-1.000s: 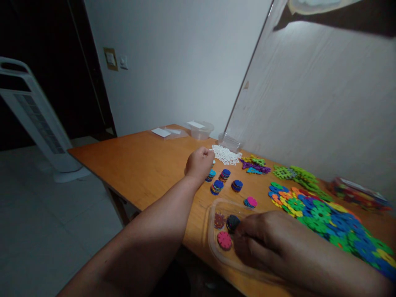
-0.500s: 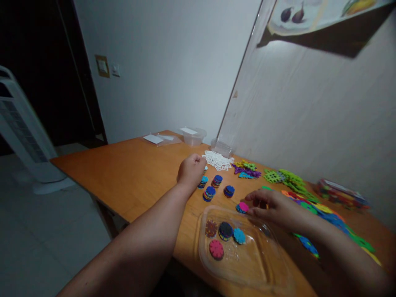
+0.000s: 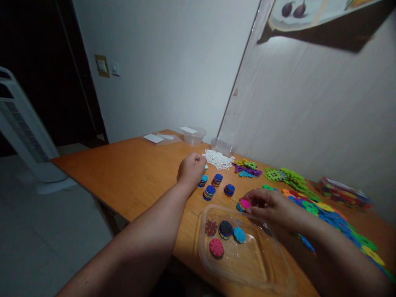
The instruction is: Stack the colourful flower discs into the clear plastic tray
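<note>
My left hand (image 3: 191,168) rests on the wooden table (image 3: 136,173) as a closed fist, beside several short stacks of blue toothed discs (image 3: 213,185). Whether it holds anything is hidden. My right hand (image 3: 272,205) reaches left, its thumb and fingertips pinched on a pink disc (image 3: 245,203) that lies on a small stack just behind a clear plastic tray (image 3: 262,264). In the tray lie a brown disc (image 3: 211,227), a dark blue one (image 3: 226,229), a cyan one (image 3: 239,234) and a pink one (image 3: 216,248).
White lattice pieces (image 3: 218,159), purple and green pieces (image 3: 247,168), green grids (image 3: 287,175) and a multicoloured pile (image 3: 328,212) line the wall side. Clear containers (image 3: 193,134) stand at the far end. A white tower fan (image 3: 21,128) stands on the floor at the left.
My right hand left the tray and moved up and back to the pink disc behind it; a cyan disc now lies in the tray. The view tilted slightly. My left hand stayed put.
</note>
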Demonstrator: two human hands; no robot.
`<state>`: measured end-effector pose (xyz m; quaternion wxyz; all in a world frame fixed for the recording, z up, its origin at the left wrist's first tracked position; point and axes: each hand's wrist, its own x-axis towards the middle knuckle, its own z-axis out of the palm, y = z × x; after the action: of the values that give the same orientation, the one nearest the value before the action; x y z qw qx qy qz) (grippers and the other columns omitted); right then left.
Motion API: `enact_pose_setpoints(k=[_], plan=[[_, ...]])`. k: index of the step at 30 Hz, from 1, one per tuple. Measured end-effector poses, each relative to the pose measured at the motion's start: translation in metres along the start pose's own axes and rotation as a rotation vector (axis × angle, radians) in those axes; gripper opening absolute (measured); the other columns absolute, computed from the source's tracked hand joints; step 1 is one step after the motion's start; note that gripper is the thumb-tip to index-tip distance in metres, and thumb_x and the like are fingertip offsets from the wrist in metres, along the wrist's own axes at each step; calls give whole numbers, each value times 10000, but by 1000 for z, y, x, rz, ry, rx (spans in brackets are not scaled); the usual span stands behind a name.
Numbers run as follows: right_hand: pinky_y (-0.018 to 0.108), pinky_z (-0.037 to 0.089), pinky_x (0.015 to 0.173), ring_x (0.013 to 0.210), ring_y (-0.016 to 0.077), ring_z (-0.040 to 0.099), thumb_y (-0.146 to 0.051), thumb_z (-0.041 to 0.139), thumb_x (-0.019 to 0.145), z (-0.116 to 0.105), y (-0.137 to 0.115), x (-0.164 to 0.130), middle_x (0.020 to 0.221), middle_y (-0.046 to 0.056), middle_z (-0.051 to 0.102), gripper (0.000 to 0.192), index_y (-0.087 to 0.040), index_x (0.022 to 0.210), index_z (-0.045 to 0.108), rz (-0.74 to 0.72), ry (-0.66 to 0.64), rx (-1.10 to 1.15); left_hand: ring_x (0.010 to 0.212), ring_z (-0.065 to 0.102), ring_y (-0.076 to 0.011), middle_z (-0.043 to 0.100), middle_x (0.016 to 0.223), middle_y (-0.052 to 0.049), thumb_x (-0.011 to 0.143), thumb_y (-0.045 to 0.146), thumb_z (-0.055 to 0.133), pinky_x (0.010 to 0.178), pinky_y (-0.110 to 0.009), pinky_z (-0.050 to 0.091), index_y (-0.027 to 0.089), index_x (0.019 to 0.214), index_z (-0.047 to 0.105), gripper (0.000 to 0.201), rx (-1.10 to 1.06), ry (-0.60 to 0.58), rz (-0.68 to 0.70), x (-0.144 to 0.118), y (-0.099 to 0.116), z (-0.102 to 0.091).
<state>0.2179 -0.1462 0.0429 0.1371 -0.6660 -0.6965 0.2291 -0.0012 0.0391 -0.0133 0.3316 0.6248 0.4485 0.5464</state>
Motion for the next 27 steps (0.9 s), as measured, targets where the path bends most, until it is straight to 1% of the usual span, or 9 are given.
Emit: enact_pose_setpoints(k=[3, 6, 8, 11, 14, 18, 23, 25, 27], plan=[[289, 463, 618, 744, 182, 599, -405, 624, 889, -9, -10, -10, 839, 40, 685, 284, -183, 1045, 709, -26, 91, -46, 594, 531, -138, 585, 622, 21, 843, 474, 561, 554, -238, 369, 207, 703, 614, 306, 10, 10, 33, 0, -1, 1], [282, 471, 624, 752, 180, 614, -368, 626, 893, -13, -31, -22, 863, 45, 706, 274, -206, 1101, 702, -98, 150, -59, 595, 539, -136, 597, 631, 22, 844, 453, 563, 561, -241, 381, 206, 707, 616, 287, 15, 9, 34, -1, 0, 1], [272, 475, 635, 754, 173, 622, -366, 633, 903, -11, -51, -30, 871, 35, 704, 252, -230, 1103, 703, -163, 113, -78, 598, 543, -135, 599, 630, 25, 841, 438, 568, 567, -242, 386, 207, 707, 618, 271, 16, 12, 38, -1, 0, 1], [257, 473, 661, 764, 154, 630, -313, 612, 932, 0, -82, -40, 920, 16, 705, 180, -275, 1075, 715, -231, -32, -138, 594, 540, -133, 589, 623, 29, 842, 440, 567, 558, -242, 380, 209, 708, 613, 271, 13, 9, 36, -1, -2, 2], [270, 455, 690, 773, 158, 635, -252, 630, 908, 13, -100, -44, 951, -4, 707, 196, -315, 1075, 710, -298, -117, -234, 591, 529, -134, 571, 613, 32, 845, 457, 564, 547, -242, 374, 213, 701, 599, 285, 13, 8, 42, 0, -4, 2], [281, 420, 680, 781, 170, 639, -192, 628, 878, 24, -103, -42, 958, -13, 710, 285, -332, 1120, 685, -362, -146, -316, 608, 537, -134, 587, 638, 26, 849, 457, 559, 559, -242, 385, 213, 710, 604, 284, 11, 7, 49, 0, -4, 2], [272, 392, 644, 764, 163, 631, -184, 636, 864, 30, -101, -38, 953, -8, 704, 231, -299, 1055, 696, -408, -139, -309, 619, 544, -140, 591, 638, 22, 842, 453, 565, 568, -246, 392, 213, 693, 603, 285, 15, 3, 34, 0, -2, 2], [269, 407, 649, 767, 162, 636, -184, 645, 859, 30, -103, -39, 975, -4, 711, 207, -291, 1027, 702, -407, -140, -281, 627, 546, -143, 594, 641, 20, 838, 450, 568, 573, -248, 396, 212, 692, 604, 281, 19, 2, 32, 0, -1, 1], [266, 434, 680, 804, 169, 652, -195, 655, 863, 27, -103, -41, 998, -1, 723, 210, -296, 1040, 707, -393, -142, -236, 634, 549, -145, 593, 643, 18, 836, 446, 568, 580, -251, 400, 210, 688, 600, 280, 21, 0, 29, -1, 0, 1]])
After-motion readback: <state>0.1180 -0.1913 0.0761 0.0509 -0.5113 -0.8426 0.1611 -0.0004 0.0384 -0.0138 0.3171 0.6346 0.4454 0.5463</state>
